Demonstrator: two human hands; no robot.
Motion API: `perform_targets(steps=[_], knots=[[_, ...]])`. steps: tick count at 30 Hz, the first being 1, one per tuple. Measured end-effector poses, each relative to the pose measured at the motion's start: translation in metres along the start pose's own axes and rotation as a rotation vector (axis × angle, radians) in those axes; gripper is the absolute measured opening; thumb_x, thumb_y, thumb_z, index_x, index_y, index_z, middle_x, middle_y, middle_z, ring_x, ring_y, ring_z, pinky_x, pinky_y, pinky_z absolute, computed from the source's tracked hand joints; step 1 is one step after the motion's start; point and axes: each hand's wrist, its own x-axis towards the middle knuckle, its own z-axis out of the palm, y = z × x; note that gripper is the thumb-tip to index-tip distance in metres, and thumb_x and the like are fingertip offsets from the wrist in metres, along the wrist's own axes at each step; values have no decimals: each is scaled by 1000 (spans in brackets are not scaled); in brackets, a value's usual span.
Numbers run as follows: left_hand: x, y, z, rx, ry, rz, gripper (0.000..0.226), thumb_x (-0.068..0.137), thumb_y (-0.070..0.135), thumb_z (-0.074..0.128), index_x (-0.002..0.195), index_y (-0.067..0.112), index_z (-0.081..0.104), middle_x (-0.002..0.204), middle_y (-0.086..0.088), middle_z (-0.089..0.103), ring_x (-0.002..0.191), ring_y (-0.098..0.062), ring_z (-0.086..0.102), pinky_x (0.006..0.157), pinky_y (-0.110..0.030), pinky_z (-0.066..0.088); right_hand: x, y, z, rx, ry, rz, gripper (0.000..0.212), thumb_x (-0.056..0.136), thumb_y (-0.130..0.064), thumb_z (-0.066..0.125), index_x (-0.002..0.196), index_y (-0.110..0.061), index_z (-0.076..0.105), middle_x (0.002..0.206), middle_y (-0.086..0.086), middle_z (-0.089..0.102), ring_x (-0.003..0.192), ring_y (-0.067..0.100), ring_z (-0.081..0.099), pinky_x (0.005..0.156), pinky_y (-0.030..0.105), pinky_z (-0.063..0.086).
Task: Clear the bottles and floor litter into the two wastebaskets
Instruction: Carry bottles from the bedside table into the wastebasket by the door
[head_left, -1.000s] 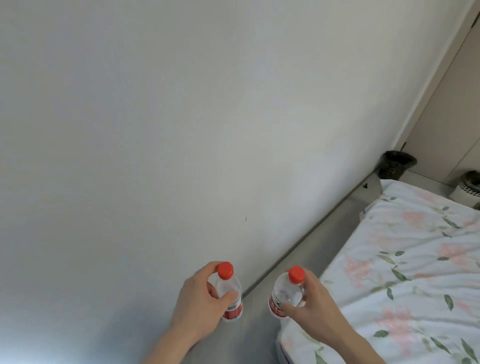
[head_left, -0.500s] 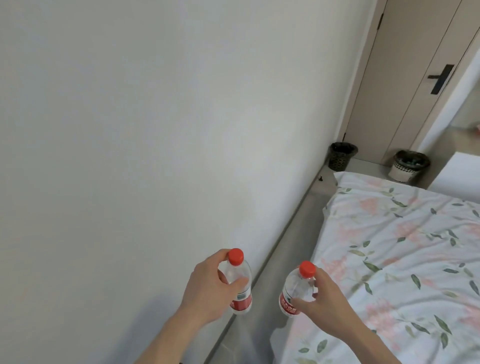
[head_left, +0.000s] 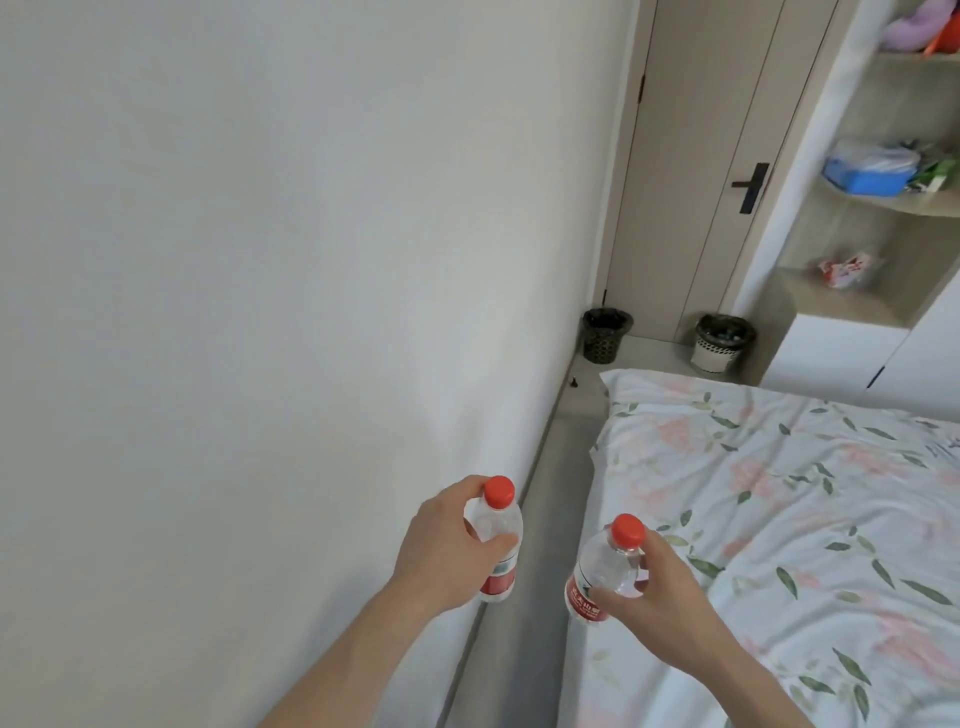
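My left hand (head_left: 447, 551) grips a clear plastic bottle (head_left: 136, 540) with a red cap and red label, held upright close to the white wall. My right hand (head_left: 660, 597) grips a second red-capped bottle (head_left: 602, 571), tilted slightly, over the gap between bed and wall. Far ahead by the door stand two wastebaskets: a dark patterned one (head_left: 605, 335) in the corner and a white-based one (head_left: 723, 343) with a dark liner to its right. A small dark scrap (head_left: 574, 383) lies on the floor near the dark wastebasket.
A bed with a floral sheet (head_left: 779, 519) fills the right side. A narrow grey floor strip (head_left: 545, 519) runs between bed and wall toward a closed door (head_left: 717, 156). Open shelves (head_left: 883, 208) with bags and boxes stand at the far right.
The view has swung right and up, bringing the door, shelves and both wastebaskets fully into sight. Both hands keep hold of their bottles, roughly the same distance apart.
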Motion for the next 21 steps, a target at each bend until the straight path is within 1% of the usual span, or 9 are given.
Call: perform_targets(steps=[3, 6, 10, 13, 16, 18, 19, 21], knots=[[37, 9, 9, -7, -79, 52, 40, 76, 40, 73, 109, 55, 57, 87, 21, 65, 78, -8, 63, 69, -22, 52, 13, 0, -11, 31, 101, 21, 54, 72, -39, 86, 116, -46, 54, 115, -22, 62, 102, -3, 61, 88, 30, 54], [69, 14, 22, 2, -141, 76, 37, 75, 40, 73, 107, 52, 58, 86, 18, 66, 76, -8, 64, 73, -27, 57, 26, 4, -21, 48, 146, 61, 53, 73, -38, 88, 114, -47, 55, 116, -19, 62, 99, -1, 62, 84, 27, 54], [120, 21, 39, -19, -174, 94, 36, 76, 38, 74, 106, 51, 58, 87, 18, 66, 78, -8, 65, 70, -22, 54, 66, 10, -33, 50, 201, 90, 51, 74, -37, 87, 111, -49, 54, 115, -20, 62, 98, -4, 62, 81, 24, 52], [166, 24, 61, -36, -193, 82, 35, 76, 37, 74, 105, 50, 59, 92, 21, 67, 80, -6, 65, 73, -22, 56, 111, 21, -43, 57, 221, 100, 48, 74, -35, 86, 107, -50, 54, 112, -18, 60, 99, -3, 61, 84, 27, 54], [220, 32, 90, -25, -232, 68, 38, 75, 40, 74, 107, 51, 59, 98, 25, 67, 86, -6, 67, 77, -24, 58, 163, 43, -54, 72, 238, 129, 50, 73, -32, 87, 107, -49, 55, 112, -17, 58, 99, -5, 59, 87, 30, 55], [262, 43, 109, -23, -256, 57, 38, 75, 39, 74, 107, 51, 59, 95, 24, 67, 84, -8, 67, 74, -23, 57, 201, 57, -67, 84, 268, 144, 51, 74, -31, 86, 108, -49, 54, 114, -17, 57, 99, -7, 57, 87, 31, 55], [285, 49, 118, -24, -263, 52, 37, 75, 38, 74, 106, 50, 59, 89, 23, 67, 80, -8, 66, 71, -22, 55, 220, 64, -76, 87, 279, 152, 52, 74, -30, 86, 110, -49, 53, 115, -18, 56, 99, -6, 57, 87, 30, 55], [330, 64, 133, -14, -271, 43, 34, 76, 34, 74, 103, 49, 60, 75, 25, 64, 70, -6, 62, 64, -20, 49, 257, 74, -96, 95, 280, 189, 56, 75, -30, 86, 114, -50, 50, 116, -20, 56, 99, -4, 59, 84, 25, 53]])
